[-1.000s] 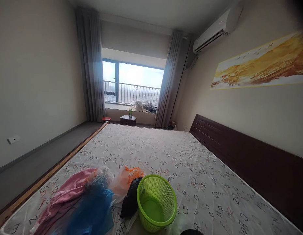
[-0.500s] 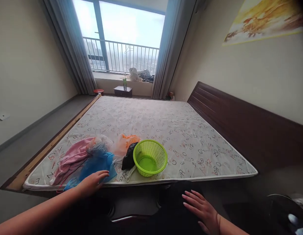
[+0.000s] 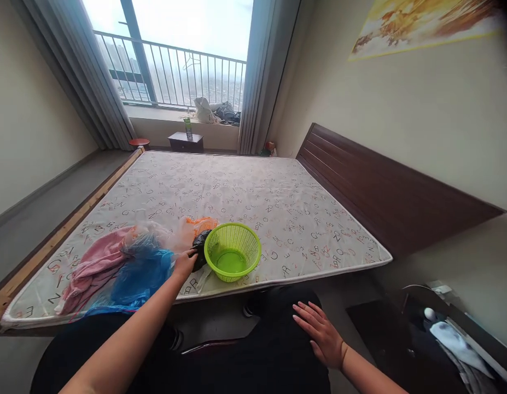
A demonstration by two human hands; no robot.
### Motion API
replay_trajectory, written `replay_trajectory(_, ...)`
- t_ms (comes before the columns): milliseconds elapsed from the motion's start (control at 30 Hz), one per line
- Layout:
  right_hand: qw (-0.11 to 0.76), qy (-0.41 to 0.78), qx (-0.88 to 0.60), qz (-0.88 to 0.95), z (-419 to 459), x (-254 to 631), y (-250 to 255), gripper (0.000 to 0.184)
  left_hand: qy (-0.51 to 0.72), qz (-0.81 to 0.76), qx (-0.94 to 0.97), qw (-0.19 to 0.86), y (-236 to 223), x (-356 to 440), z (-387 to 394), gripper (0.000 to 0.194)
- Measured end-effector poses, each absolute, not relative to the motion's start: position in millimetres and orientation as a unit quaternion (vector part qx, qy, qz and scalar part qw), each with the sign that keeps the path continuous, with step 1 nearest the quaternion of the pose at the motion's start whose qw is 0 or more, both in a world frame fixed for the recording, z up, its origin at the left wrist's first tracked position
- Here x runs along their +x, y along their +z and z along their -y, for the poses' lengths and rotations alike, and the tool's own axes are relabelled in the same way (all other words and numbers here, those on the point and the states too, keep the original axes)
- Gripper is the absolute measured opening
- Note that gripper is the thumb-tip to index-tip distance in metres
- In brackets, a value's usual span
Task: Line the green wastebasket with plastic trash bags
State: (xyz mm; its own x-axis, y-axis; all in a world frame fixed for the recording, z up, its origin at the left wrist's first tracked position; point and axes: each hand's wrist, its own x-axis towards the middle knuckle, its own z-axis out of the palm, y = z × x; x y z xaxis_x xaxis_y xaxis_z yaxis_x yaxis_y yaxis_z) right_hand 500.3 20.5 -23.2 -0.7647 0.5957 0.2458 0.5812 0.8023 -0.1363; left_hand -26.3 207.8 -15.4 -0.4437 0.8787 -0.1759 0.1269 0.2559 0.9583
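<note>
My left hand (image 3: 185,264) reaches over the mattress's near edge, its fingers closed on a black plastic bag (image 3: 201,242). Just right of that bag stands an upright green plastic basket (image 3: 232,264) with nothing inside. Left of the hand lie a crumpled blue plastic bag (image 3: 140,276), a clear plastic bag (image 3: 143,246) and a pink towel (image 3: 98,260). Behind the black bag is an orange-and-white plastic bag (image 3: 200,225). My right hand (image 3: 319,331) rests flat on my dark-clothed leg, fingers stretched out and holding nothing.
The lettered mattress (image 3: 237,191) lies before me, with a dark wooden headboard (image 3: 380,180) on the right. A dark nightstand (image 3: 417,345) with a white cloth stands at lower right. Beyond the bed are a small cabinet (image 3: 186,143) with a green bottle (image 3: 188,128) and a red stool (image 3: 139,143).
The view has tipped down and turned right. My hands came into view; the left moved from above the blue bag rightward and took hold of the black bag. My right hand stays on my leg.
</note>
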Motion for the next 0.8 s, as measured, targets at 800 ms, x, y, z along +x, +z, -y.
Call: replay_trajectory(800, 0.526, 0.486, -0.494, 0.493, -120, 200, 84, 0.041, 0.617, -0.553, 0.320, 0.459, 149, -55, -67, 0.074)
